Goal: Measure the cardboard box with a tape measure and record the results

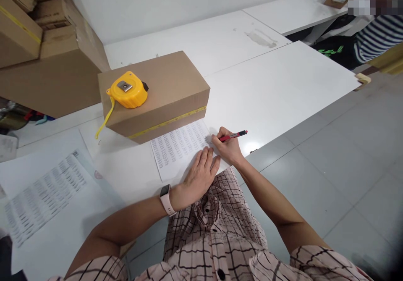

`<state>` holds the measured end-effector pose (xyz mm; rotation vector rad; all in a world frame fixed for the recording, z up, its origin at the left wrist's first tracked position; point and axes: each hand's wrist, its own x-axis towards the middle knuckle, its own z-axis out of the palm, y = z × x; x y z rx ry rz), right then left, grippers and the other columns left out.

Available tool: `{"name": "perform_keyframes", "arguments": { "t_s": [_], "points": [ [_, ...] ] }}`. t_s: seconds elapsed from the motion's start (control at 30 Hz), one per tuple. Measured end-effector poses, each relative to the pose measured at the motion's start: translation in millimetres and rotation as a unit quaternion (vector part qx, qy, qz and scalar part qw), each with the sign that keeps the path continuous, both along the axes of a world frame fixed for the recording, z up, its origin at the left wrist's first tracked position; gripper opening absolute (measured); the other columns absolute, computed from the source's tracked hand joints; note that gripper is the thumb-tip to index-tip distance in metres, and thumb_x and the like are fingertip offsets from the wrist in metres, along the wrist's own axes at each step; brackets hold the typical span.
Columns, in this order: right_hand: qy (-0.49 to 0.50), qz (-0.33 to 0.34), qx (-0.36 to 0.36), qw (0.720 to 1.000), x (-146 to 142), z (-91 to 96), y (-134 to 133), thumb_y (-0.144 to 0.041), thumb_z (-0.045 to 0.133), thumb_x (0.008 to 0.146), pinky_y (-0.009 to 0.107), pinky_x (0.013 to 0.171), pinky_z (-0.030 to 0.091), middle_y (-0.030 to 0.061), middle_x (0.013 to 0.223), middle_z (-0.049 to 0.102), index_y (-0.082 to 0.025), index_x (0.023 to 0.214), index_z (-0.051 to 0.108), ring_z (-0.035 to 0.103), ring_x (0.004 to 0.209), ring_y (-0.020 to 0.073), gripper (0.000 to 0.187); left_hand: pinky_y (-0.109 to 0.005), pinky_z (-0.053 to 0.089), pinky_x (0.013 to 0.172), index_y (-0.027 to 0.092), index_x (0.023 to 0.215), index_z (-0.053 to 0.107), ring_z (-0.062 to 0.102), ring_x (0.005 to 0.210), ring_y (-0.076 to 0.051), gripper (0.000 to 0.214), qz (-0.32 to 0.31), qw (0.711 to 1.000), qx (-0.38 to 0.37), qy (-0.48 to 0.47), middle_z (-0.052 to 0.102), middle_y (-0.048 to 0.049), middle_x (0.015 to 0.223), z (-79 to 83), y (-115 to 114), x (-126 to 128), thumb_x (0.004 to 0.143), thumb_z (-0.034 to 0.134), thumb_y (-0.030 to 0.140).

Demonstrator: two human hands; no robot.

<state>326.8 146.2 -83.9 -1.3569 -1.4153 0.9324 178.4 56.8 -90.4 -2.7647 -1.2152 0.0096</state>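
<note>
My right hand (228, 147) grips a red pen (233, 135) with a black end, its tip hidden behind my fingers at the right side of a sheet of paper (176, 165). Rows of writing cover much of that sheet. Flat on the sheet's lower edge lies my left hand (200, 174), fingers stretched out, a pale watch on the wrist. Just beyond the paper stands a closed cardboard box (170, 75) with a strip of yellow tape along its front. On top of the box rests a yellow tape measure (129, 90), a short length of its yellow blade hanging over the edge.
Larger cardboard boxes (56, 79) are stacked at the back left. More written sheets (47, 193) lie on the left of the white table (270, 79). Another person in a striped top (379, 33) is at the far right, and a tiled floor (340, 159) shows beside the table.
</note>
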Motion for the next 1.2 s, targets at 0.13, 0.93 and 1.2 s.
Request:
{"name": "perform_keyframes", "arguments": {
  "t_s": [0.13, 0.93, 1.2],
  "points": [
    [0.002, -0.009, 0.008, 1.0, -2, -0.9, -2, -0.022, 0.062, 0.082, 0.028, 0.054, 0.028, -0.0066, 0.056, 0.035, -0.024, 0.06, 0.035, 0.032, 0.055, 0.0104, 0.034, -0.053, 0.023, 0.125, 0.003, 0.154, 0.037, 0.031, 0.152, -0.041, 0.066, -0.002, 1.0, -0.009, -0.005, 0.036, -0.0293, 0.16, 1.2, -1, -1, 0.097, 0.055, 0.029],
    [-0.333, -0.129, 0.112, 0.927, 83, -28.8, 59, -0.009, 0.038, 0.09, 0.042, 0.082, 0.048, 0.0146, 0.109, 0.066, -0.019, 0.124, 0.066, 0.054, 0.107, 0.0306, 0.046, -0.051, 0.041, 0.114, 0.019, 0.128, 0.059, 0.052, 0.135, -0.032, 0.036, 0.05, 0.916, 0.177, -0.356, 0.063, -0.0162, 0.136, 95.4, 57, -50, 0.093, 0.062, 0.026],
    [-0.258, -0.213, 0.157, 0.929, 82, -19.9, 54, -0.019, 0.042, 0.091, 0.047, 0.086, 0.047, 0.0155, 0.109, 0.068, -0.02, 0.109, 0.071, 0.056, 0.107, 0.0314, 0.034, -0.053, 0.039, 0.109, 0.02, 0.125, 0.064, 0.055, 0.123, -0.036, 0.048, 0.325, 0.86, 0.144, -0.366, 0.064, -0.0143, 0.127, 153.3, 126, -134, 0.081, 0.071, 0.037]
  ]
}}
